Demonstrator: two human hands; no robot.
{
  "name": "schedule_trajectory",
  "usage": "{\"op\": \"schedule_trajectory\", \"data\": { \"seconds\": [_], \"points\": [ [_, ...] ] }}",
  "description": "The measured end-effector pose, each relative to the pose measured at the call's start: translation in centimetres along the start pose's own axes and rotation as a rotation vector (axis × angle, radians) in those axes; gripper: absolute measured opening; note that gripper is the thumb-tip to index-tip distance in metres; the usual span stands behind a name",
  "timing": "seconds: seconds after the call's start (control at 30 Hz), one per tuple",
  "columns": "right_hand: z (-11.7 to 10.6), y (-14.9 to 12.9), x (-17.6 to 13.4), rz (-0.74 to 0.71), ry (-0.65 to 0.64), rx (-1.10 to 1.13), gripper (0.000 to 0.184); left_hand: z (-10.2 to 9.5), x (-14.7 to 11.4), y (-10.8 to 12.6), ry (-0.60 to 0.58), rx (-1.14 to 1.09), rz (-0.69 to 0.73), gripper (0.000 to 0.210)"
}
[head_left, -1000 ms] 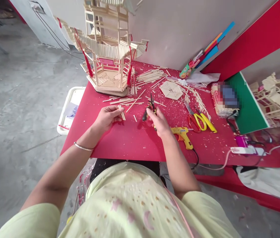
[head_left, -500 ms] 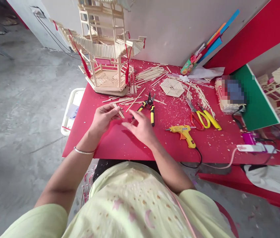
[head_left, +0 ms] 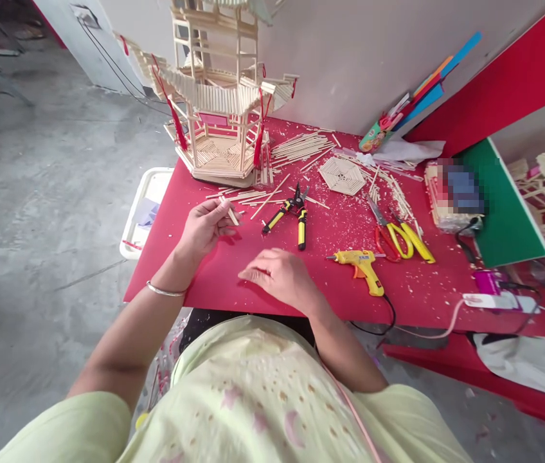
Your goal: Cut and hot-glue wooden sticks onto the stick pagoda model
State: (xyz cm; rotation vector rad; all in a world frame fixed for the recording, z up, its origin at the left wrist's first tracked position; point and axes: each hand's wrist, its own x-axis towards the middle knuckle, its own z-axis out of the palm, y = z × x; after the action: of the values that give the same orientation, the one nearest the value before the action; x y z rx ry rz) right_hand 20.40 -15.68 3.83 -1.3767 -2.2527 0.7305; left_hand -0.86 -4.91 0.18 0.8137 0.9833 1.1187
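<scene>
My left hand (head_left: 207, 225) pinches a few short wooden sticks (head_left: 229, 211) between thumb and fingers, above the red table. Lower and to the right, my right hand (head_left: 277, 276) hovers over the tabletop or rests on it, fingers drawn together; whatever they may hold is hidden. Beyond it lie yellow-and-black wire strippers (head_left: 296, 212) with their handles spread. A pagoda model (head_left: 219, 122) built of sticks, hung with red tassels, rises behind my left hand. Loose sticks (head_left: 248, 195) are strewn in front of its base.
Right of my right hand lies a yellow glue gun (head_left: 362, 267) with a black cord. Scissors (head_left: 391, 231) and a yellow-handled tool (head_left: 414, 239) are behind it. A stick-built hexagonal panel (head_left: 342, 175), a pile of sticks (head_left: 301, 146) and a power strip (head_left: 499, 302) are also on the table.
My right hand has moved down, away from the left hand and nearer the table's front edge, its fingers closing together. My left hand keeps the sticks. The view has shifted slightly.
</scene>
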Motion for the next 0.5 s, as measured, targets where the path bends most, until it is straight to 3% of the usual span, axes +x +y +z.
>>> {"op": "schedule_trajectory", "data": {
  "seconds": [0.13,0.3,0.4,0.5],
  "points": [
    [0.3,0.3,1.1,0.100,0.169,-0.036,0.025,0.9,-0.9,-1.3,-0.081,0.197,0.127,0.043],
    [0.7,2.1,0.8,0.236,0.299,-0.249,0.025,0.9,-1.8,-3.3,-0.224,0.544,0.232,0.039],
    [0.7,3.3,0.2,0.307,0.397,-0.348,0.027,0.5,-1.9,-4.1,-0.248,0.599,0.222,0.039],
    [0.5,3.8,0.0,0.312,0.411,-0.329,0.029,0.4,-2.0,-4.3,-0.239,0.588,0.216,0.040]
  ]
}}
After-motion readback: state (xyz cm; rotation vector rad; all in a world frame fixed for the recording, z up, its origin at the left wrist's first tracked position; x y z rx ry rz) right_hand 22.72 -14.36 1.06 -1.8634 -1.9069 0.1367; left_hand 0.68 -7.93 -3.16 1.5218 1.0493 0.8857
